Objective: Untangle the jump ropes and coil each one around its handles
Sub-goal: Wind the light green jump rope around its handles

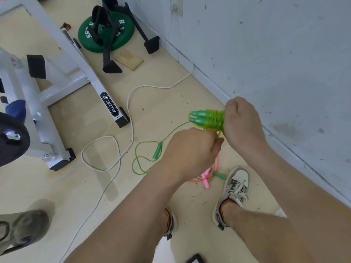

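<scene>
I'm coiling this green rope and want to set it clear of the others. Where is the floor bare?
Bare floor lies between the white cable and the wall, beyond the coiled bundle. Another patch lies left of the cable, between the bench foot and the grey shoe. Crowded: the loose green rope and pink rope beside the right shoe.

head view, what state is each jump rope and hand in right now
light green plastic jump rope, cord mostly wound round its paired handles
right hand, grips that bundle
left hand, curled, seems to pinch the remaining cord
darker green jump rope, loose on floor, uncoiled
pink jump rope, loose on floor, uncoiled
</scene>
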{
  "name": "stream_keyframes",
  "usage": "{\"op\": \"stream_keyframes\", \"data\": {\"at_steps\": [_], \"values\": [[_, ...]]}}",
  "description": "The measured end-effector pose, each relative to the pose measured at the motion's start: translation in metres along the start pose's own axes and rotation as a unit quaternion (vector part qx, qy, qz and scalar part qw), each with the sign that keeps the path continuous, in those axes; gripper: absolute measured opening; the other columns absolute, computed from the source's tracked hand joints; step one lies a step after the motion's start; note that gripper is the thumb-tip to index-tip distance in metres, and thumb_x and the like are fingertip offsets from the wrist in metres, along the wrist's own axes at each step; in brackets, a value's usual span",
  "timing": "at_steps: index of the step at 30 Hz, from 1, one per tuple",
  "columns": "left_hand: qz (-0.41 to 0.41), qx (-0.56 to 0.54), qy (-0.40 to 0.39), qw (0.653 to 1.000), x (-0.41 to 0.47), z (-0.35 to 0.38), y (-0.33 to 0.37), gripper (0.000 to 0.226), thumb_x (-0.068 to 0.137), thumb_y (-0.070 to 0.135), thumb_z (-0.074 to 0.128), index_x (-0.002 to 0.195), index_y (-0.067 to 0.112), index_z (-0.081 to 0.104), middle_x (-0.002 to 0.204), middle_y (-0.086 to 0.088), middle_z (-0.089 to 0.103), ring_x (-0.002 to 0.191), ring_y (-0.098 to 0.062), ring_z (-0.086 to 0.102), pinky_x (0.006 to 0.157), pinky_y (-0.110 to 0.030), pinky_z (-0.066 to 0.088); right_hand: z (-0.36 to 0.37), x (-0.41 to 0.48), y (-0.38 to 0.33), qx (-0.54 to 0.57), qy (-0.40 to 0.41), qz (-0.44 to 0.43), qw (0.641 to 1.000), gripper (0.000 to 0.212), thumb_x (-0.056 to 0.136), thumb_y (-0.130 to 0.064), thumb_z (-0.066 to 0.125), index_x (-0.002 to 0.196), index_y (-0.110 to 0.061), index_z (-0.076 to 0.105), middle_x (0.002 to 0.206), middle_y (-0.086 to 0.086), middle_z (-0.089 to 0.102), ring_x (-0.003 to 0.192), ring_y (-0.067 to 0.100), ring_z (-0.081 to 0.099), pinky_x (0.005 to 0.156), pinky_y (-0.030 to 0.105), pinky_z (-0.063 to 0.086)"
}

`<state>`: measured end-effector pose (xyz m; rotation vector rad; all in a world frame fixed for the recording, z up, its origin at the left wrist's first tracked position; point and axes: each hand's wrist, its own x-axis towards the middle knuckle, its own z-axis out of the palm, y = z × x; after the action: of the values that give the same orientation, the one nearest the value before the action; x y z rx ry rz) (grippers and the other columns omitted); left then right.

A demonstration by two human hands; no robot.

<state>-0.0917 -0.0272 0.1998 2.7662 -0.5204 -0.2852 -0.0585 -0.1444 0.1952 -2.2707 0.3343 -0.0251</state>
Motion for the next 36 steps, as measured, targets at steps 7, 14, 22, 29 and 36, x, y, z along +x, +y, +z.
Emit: {"op": "stream_keyframes", "data": {"at_steps": [7, 14, 22, 29, 36], "values": [[0.137, 0.046, 0.11, 0.983, -0.002, -0.01, -0.011, 0.027, 0.09, 0.027, 0.052, 0.069, 0.015, 0.064, 0.061, -0.002, 0.052, 0.056, -0.026, 0.053, 0.049, -0.029, 0.03, 0.006, 0.004, 0.01, -0.155, -0.095, -0.017, 0.983, 0.035, 0.102, -0.03, 0.026, 0.075, -0.014, 0.041, 0.072, 0.003, 0.044, 0.076, 0.029, 0.044, 0.064, 0.035, 0.031], [0.023, -0.152, 0.128, 0.98, -0.005, -0.021, -0.034, 0.014, 0.075, 0.036, 0.073, 0.08, 0.024, 0.076, 0.063, 0.006, 0.064, 0.059, -0.009, 0.054, 0.059, -0.029, 0.044, 0.003, -0.004, 0.003, -0.064, -0.287, -0.044, 0.955, 0.054, 0.104, -0.044, 0.025, 0.065, -0.014, 0.046, 0.051, 0.0, 0.048, 0.051, 0.017, 0.047, 0.064, 0.036, 0.044], [-0.07, -0.337, 0.009, 0.939, -0.005, -0.028, -0.042, 0.011, 0.078, 0.023, 0.077, 0.088, 0.018, 0.078, 0.041, 0.016, 0.055, 0.041, 0.005, 0.044, 0.049, -0.006, 0.029, 0.002, -0.011, -0.004, -0.002, -0.331, -0.09, 0.939, 0.051, 0.098, -0.056, 0.021, 0.07, -0.022, 0.047, 0.051, -0.014, 0.053, 0.044, -0.006, 0.048, 0.056, 0.025, 0.033], [-0.14, -0.577, -0.072, 0.801, -0.002, -0.025, -0.053, 0.03, 0.076, 0.024, 0.072, 0.071, -0.003, 0.063, 0.046, -0.004, 0.052, 0.043, -0.011, 0.043, 0.047, -0.019, 0.031, -0.01, -0.019, -0.02, 0.133, -0.345, -0.07, 0.926, 0.044, 0.102, -0.044, 0.027, 0.076, -0.017, 0.049, 0.045, -0.012, 0.046, 0.036, 0.003, 0.041, 0.039, 0.017, 0.035], [-0.236, -0.682, -0.107, 0.684, 0.006, -0.015, -0.042, 0.032, 0.071, 0.037, 0.072, 0.075, 0.008, 0.058, 0.047, 0.0, 0.04, 0.036, -0.009, 0.034, 0.035, -0.014, 0.025, -0.008, -0.018, -0.024, 0.233, -0.257, 0.043, 0.937, 0.033, 0.1, -0.02, 0.04, 0.069, -0.018, 0.053, 0.047, -0.007, 0.045, 0.037, 0.013, 0.036, 0.036, 0.015, 0.027]]}}
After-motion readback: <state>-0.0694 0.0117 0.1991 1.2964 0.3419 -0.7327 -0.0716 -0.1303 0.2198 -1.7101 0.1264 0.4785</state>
